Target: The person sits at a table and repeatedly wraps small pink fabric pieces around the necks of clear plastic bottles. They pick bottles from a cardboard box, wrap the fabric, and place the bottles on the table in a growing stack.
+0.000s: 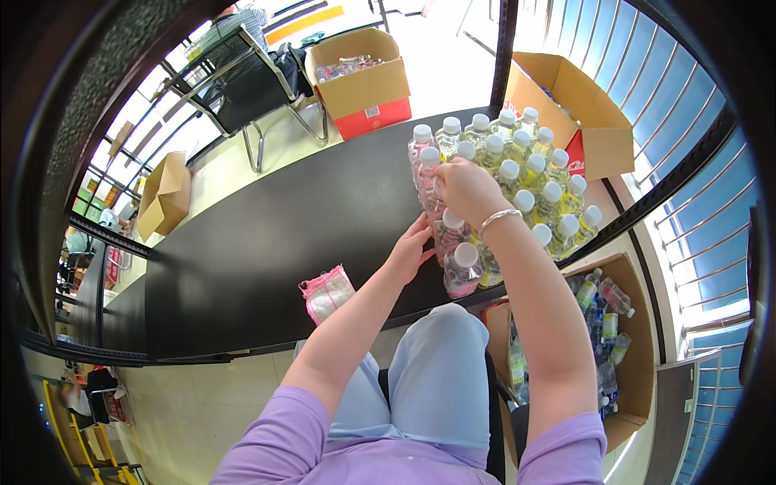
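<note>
Clear plastic bottles with white caps stand in a tight block of rows at the right end of the black table. Many have yellow-green labels, like one bottle; the leftmost row looks pinkish, including the nearest bottle. My right hand reaches over the block, its fingers closed at the cap of a bottle in the left row; the hand partly hides that bottle. Lower down, my left hand rests stretched fingers and thumb against the left row's side. A folded white cloth with pink edging lies left of my left forearm.
Right of my legs stands a cardboard box of bottles. Another open carton is behind the block. Beyond the table are a red-and-brown box of small items, a black chair with a seated person, and a smaller carton.
</note>
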The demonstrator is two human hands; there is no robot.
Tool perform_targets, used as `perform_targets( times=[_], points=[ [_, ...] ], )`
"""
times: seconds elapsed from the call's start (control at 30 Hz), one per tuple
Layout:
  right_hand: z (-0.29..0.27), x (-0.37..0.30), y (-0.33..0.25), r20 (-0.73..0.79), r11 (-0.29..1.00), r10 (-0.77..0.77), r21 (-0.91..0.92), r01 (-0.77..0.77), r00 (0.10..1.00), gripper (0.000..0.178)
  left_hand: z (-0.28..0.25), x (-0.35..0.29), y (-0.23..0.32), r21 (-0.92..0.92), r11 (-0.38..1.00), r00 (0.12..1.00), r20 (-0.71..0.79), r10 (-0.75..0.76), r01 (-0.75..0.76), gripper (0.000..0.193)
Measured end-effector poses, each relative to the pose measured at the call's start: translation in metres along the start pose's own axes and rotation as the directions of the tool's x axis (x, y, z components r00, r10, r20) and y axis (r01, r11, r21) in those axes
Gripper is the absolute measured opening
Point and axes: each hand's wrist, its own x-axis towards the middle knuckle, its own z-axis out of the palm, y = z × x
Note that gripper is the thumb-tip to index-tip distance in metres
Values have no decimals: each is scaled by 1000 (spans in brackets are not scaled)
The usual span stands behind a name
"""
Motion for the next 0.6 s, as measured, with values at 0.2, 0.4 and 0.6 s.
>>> perform_targets(
  times=[0.2,0.4,0.6],
  points=[
    [1,0,2,-19,1000,-27,-1,27,999,16,-6,4,-6,-25,1000,1000,-3,-9,9,54],
    [2,-2,1,-44,999,-5,36,7,999,23,-6,5,-8,-35,999,1000,-2,25,-26,54],
    [0,-8,-2,-78,998,1,55,4,997,22,8,-6,-22,-144,990,997,-81,-8,-4,47]
  ],
)
